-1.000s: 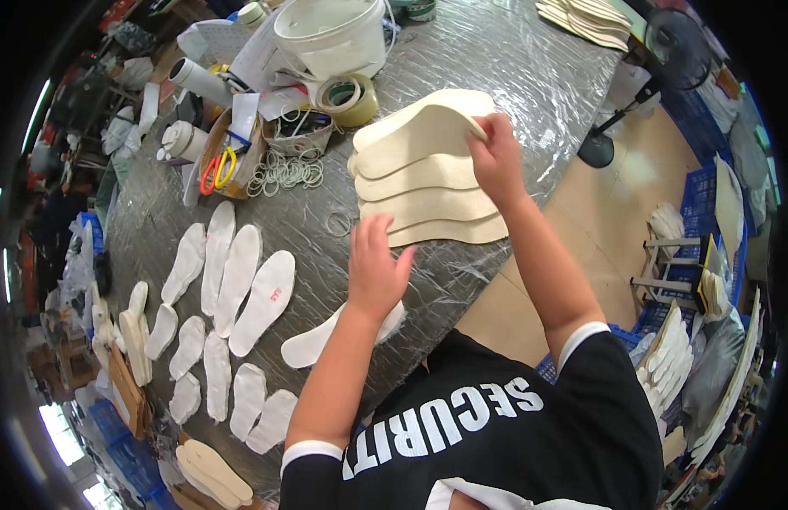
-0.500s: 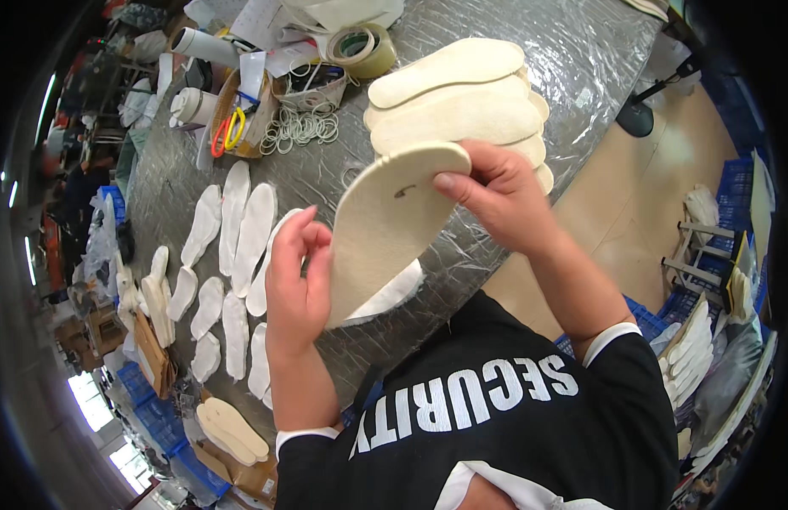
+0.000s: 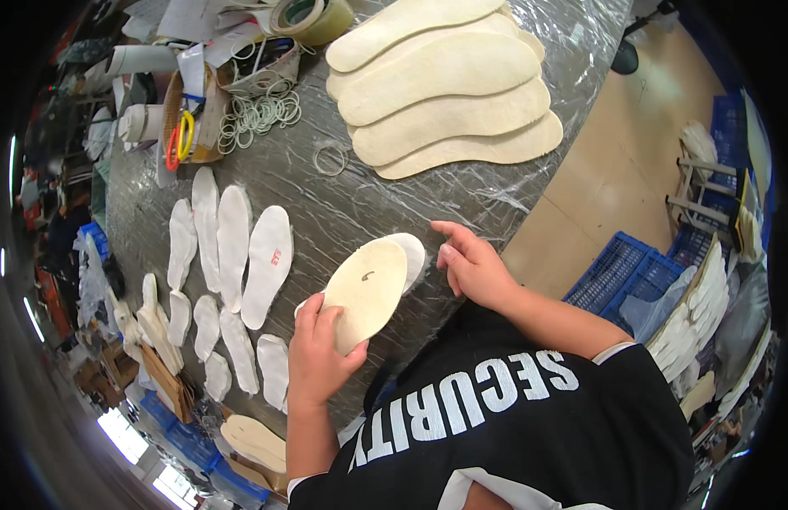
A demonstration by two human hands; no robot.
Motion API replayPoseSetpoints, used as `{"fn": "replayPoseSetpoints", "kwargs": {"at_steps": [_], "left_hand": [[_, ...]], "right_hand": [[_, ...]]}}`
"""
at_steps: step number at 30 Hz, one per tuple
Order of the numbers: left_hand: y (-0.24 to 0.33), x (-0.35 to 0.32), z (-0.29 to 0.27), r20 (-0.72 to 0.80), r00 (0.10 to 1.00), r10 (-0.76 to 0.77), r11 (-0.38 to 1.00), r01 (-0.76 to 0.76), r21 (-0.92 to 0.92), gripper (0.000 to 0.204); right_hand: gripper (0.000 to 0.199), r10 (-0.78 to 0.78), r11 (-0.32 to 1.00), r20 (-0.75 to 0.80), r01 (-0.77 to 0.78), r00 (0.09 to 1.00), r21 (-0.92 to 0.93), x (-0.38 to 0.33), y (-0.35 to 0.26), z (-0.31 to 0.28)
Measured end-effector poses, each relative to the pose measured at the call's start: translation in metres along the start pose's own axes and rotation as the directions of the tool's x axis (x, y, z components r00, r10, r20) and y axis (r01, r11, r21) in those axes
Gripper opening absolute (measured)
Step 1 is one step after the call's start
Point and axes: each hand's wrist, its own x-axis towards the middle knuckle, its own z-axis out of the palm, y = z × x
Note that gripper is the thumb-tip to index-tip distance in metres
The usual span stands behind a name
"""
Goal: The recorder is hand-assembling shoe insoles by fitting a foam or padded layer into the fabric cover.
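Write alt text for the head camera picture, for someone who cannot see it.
Seen from above, a person's left hand holds a beige insole over a white insole on a plastic-covered table, the open right hand beside them. Beyond lie a fanned stack of beige insoles, rows of white insoles and rubber bands.

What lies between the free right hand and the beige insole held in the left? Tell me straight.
Nothing visible. The left hand grips the beige insole by its near end, over a white insole on the plastic-covered table. The right hand hangs open just beside them, with only a strip of bare table surface between.
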Motion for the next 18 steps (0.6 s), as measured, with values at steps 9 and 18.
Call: {"fn": "replayPoseSetpoints", "kwargs": {"at_steps": [9, 18], "left_hand": [[-0.024, 0.018, 0.014, 0.015, 0.974, 0.227, 0.973, -0.226, -0.045, 0.063], [-0.031, 0.027, 0.020, 0.056, 0.963, 0.263, 0.963, -0.259, -0.068, 0.064]], "right_hand": [[0.036, 0.090, 0.996, 0.067, -0.092, 0.994, 0.017, 0.003, 0.013, 0.008], [0.035, 0.049, 0.998, 0.034, -0.050, 0.998, 0.043, 0.002, 0.013, 0.011]]}}
